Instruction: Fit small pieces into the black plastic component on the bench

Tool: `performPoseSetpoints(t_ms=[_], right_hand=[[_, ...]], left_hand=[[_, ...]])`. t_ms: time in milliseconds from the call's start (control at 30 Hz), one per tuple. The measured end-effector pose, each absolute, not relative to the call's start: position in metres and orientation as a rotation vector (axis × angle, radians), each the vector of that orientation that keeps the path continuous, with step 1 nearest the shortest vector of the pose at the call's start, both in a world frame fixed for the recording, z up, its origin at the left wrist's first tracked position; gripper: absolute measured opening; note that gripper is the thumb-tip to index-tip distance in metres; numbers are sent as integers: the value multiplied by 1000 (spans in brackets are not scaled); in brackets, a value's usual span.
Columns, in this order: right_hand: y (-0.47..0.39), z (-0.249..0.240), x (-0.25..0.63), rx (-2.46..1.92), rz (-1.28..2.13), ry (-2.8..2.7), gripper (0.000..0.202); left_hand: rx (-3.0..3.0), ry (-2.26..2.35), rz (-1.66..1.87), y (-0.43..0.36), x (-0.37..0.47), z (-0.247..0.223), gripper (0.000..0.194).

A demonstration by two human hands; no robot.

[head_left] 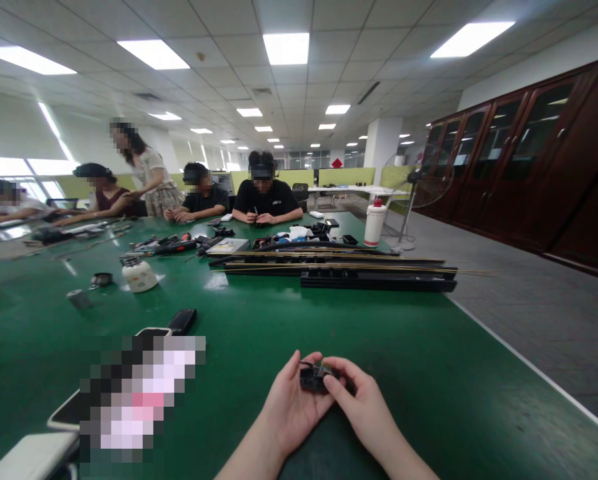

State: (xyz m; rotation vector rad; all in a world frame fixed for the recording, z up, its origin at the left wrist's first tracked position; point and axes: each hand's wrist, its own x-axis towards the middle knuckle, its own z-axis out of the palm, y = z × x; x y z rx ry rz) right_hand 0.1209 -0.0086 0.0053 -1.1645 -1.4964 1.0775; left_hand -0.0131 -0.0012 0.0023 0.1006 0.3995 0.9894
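Note:
Just above the green table (pixel 219 373), both my hands meet around a small black part (pixel 311 380), perhaps a plastic fitting; its exact kind is too small to make out. My left hand (pixel 293 403) is turned palm up, its fingers curled about the part from the left and behind. From the right, my right hand (pixel 356 387) pinches the part between thumb and index finger. Its other fingers are partly hidden behind the part.
Long black rails (pixel 379 280) with thin brass-coloured rods lie across the table ahead. A white bottle with a red cap (pixel 375 223), a white round jar (pixel 139 275) and a phone-like device (pixel 183 321) stand or lie around. Several people sit farther off.

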Motion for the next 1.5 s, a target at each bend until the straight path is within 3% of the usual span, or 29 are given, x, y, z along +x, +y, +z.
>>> performPoseSetpoints(t_ms=[367,1033,1500], right_hand=[[-4,5,122,-1066,1283,-1106,46],[2,5,126,-907,1477,-518,42],[4,1,130,-847,1519,-416,36]], left_hand=[[89,390,994,-1,-15,4,32],[120,362,996,-1,-15,2,33],[133,357,980,1,-17,-6,33]])
